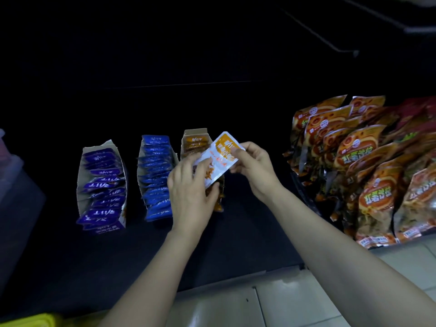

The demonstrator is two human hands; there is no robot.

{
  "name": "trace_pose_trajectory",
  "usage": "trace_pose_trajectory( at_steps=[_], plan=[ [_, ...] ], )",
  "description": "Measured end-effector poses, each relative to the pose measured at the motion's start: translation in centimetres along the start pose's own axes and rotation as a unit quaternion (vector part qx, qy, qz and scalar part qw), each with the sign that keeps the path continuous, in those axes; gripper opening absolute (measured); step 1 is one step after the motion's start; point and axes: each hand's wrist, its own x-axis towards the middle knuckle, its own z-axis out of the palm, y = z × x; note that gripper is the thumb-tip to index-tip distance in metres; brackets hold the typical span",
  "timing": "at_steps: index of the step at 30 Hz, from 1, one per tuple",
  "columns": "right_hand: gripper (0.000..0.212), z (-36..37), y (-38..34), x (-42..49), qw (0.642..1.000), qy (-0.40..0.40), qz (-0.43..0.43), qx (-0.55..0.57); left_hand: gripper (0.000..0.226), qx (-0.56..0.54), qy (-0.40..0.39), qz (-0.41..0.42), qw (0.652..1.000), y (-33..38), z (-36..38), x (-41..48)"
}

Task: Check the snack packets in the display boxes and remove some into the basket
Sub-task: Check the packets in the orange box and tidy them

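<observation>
From the head camera we see both hands holding one orange-and-white packet (220, 156) tilted above the orange display box (195, 135). The left hand (188, 187) curls its fingers round the packet's lower end. The right hand (254, 166) pinches its upper edge between thumb and fingers. Left of that box stand a blue-packet box (155, 175) and a purple-packet box (101, 185) (both well filled). Large orange bags (368, 166) lie at the right, and a corner of the yellow basket (35, 320) shows at bottom left.

2 hands (192, 185) pinching orange packet (220, 156), 3 boxes (101, 182) (seemingly cardboard)
</observation>
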Motion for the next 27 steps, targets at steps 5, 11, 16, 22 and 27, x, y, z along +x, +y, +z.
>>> trace_pose_trajectory(
  at_steps=[5, 11, 16, 22, 27],
  plan=[
    [0.018, -0.2, -0.1, -0.8, 0.994, -0.104, 0.005, 0.044, 0.042, -0.11, 0.014, -0.026, 0.993, 0.1, -0.7, -0.3],
    [0.02, 0.1, -0.3, -1.0, 0.995, -0.059, -0.054, -0.059, 0.012, -0.355, 0.004, -0.224, 0.907, 0.1, -1.2, 0.3],
    [0.02, 0.5, -0.5, -1.2, 0.996, -0.026, -0.072, -0.045, 0.01, -0.458, -0.028, -0.314, 0.831, 0.4, -0.9, 0.7],
    [0.017, 0.5, -0.3, -1.2, 0.997, -0.015, -0.061, -0.051, 0.013, -0.478, -0.035, -0.32, 0.817, 0.2, -1.3, 0.4],
    [0.018, 0.1, 0.4, -1.2, 0.998, -0.012, -0.033, -0.058, 0.016, -0.427, -0.012, -0.226, 0.876, 0.3, -1.4, -0.2]
  ],
)
